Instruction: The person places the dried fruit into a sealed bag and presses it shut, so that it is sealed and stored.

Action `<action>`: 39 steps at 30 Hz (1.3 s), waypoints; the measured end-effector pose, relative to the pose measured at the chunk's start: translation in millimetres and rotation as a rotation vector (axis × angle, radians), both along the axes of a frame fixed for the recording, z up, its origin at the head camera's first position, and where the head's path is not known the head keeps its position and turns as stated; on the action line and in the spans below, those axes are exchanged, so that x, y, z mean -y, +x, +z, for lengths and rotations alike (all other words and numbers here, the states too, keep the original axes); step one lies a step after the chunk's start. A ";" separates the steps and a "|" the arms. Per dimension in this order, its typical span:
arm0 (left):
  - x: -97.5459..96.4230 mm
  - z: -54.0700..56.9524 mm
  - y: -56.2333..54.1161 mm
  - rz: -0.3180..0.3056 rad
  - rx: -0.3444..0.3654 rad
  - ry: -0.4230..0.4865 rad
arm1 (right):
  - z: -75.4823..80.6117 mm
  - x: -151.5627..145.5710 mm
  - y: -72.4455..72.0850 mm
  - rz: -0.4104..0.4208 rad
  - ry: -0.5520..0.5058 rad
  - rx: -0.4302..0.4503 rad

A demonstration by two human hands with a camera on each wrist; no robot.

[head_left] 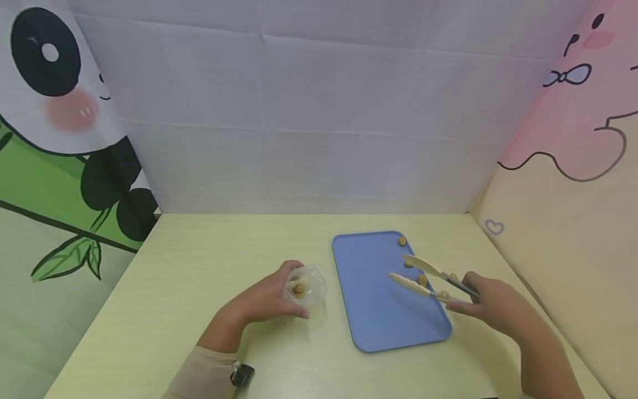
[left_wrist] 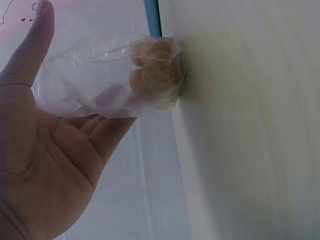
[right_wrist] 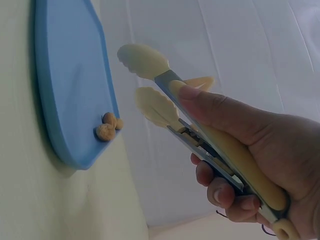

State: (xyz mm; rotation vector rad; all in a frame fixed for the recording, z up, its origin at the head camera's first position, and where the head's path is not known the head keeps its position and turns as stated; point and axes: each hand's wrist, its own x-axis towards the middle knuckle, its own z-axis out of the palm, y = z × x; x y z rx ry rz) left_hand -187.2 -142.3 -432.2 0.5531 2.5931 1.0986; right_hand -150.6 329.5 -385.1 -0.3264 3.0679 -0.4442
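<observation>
My left hand [head_left: 269, 293] holds a clear plastic bag [head_left: 315, 284] upright on the table, with the thumb on one side and fingers on the other. Several light-brown, nut-like balls [left_wrist: 161, 70] lie in the bottom of the bag. My right hand [head_left: 493, 302] grips tongs [right_wrist: 210, 135] with cream scalloped tips and metal arms. Their tips are apart, with no ball pinched between them, above the right part of a blue tray [head_left: 384, 310]. Near its right edge sit three similar brown balls [right_wrist: 105, 132], one partly hidden behind the tongs in the head view.
The pale wood-look table [head_left: 199, 249] extends around the tray and bag. A white sheet [head_left: 319, 111] hangs along its back edge. Cartoon-printed panels stand at the left [head_left: 75, 221] and right [head_left: 563, 221].
</observation>
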 end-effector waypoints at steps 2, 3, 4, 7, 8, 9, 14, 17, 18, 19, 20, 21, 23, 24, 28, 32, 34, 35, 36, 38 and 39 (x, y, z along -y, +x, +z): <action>0.1 0.1 -0.1 0.001 -0.003 0.000 | -2.6 -3.8 1.4 -0.005 0.005 0.002; 0.2 0.2 -0.1 0.001 -0.005 -0.001 | -4.0 -5.7 1.9 -0.005 0.006 0.001; 0.1 0.4 -0.1 0.002 -0.005 0.000 | -5.4 -7.6 2.4 -0.006 0.010 0.000; -0.1 1.1 0.2 0.003 -0.003 0.000 | -9.9 -13.1 3.3 -0.011 0.015 0.005; -0.3 1.4 0.4 0.002 -0.003 0.000 | -11.2 -14.7 3.4 -0.012 0.016 0.011; -0.5 1.7 0.5 0.003 -0.003 0.000 | -12.4 -16.2 3.4 -0.013 0.018 0.015; -1.1 3.2 1.3 0.000 -0.003 0.000 | -15.8 -21.2 1.9 -0.010 0.023 0.024; -1.1 4.0 1.6 0.002 0.003 0.000 | -16.7 -23.0 1.2 -0.012 0.030 0.021; -1.2 4.1 1.7 0.002 0.005 0.000 | -16.9 -23.4 1.1 -0.013 0.031 0.020; -1.2 4.1 1.7 0.001 0.006 0.001 | -17.1 -23.7 1.1 -0.013 0.033 0.020; -1.2 4.1 1.5 -0.001 0.006 0.003 | -17.2 -23.9 1.3 -0.014 0.035 0.020; -1.2 4.3 1.6 -0.002 0.008 0.004 | -17.3 -24.1 1.5 -0.014 0.035 0.020; -1.3 4.7 1.5 -0.003 0.010 0.011 | -17.3 -24.3 2.3 -0.014 0.036 0.023; -1.4 4.7 1.4 -0.004 0.011 0.011 | -17.4 -24.4 2.7 -0.014 0.036 0.025; -1.8 4.3 1.3 -0.001 0.012 0.013 | -17.7 -25.0 4.2 -0.013 0.035 0.033; -1.9 3.5 1.6 0.004 0.012 0.010 | -19.4 -25.9 5.2 -0.012 0.032 0.038; -1.9 3.3 1.7 0.006 0.014 0.008 | -20.6 -26.7 5.4 -0.012 0.032 0.037; -2.0 3.4 1.8 0.008 0.015 0.006 | -21.3 -27.1 5.6 -0.013 0.034 0.034; -2.0 3.3 1.9 0.009 0.015 0.003 | -21.8 -27.6 5.7 -0.015 0.036 0.033; -1.9 2.6 1.9 0.010 0.016 0.003 | -22.8 -28.3 5.8 -0.016 0.038 0.028; -1.8 2.1 1.9 0.009 0.016 0.003 | -23.0 -28.5 6.0 -0.017 0.039 0.025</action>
